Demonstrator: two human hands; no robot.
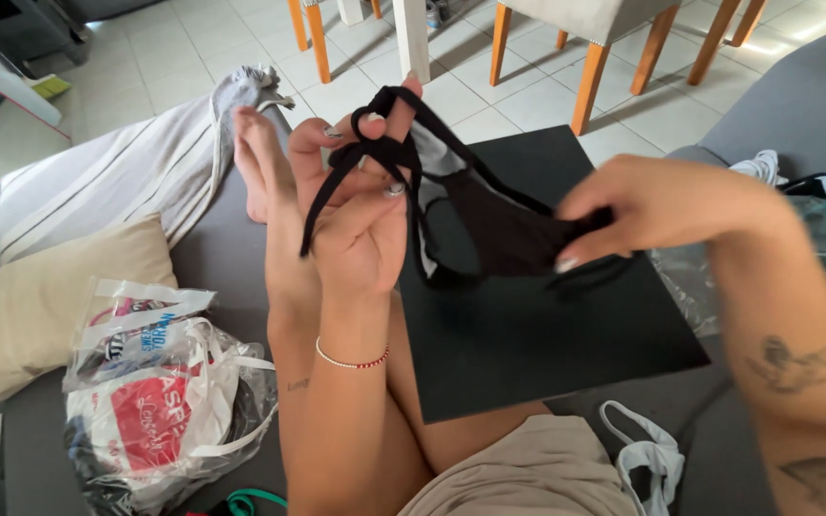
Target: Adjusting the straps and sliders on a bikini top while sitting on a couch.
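Above the black board [547,334] that lies across the grey sofa [795,105], I observe both hands raised and engaged with one black stringy garment [499,229]. I note the left hand [356,229] is upright, palm toward the camera, fingers [375,124] curled and pinched around the thin straps at the garment's upper end; a strap loops down past the palm. A beaded bracelet [351,361] sits on that wrist. I record the right hand [642,205] as closed on the garment's other end, thumb and fingers pinching the dark cloth; it is blurred, so I cannot tell the exact finger placement. The garment hangs stretched between the two hands, clear of the board beneath it, with a small grey patch showing near the left hand. Bare legs extend along the sofa, with a foot [255,158] visible just behind the left hand. To the left I see a beige cushion [40,306], a striped cloth [117,172] and a clear plastic bag [164,401] with red and white print holding dark items, well apart from the hands. A white garment [652,459] lies near the lower edge of the board. Another clear plastic bag [815,258] rests beside the right forearm. Wooden chair legs [590,81] stand on the tiled floor [193,57] beyond the sofa.
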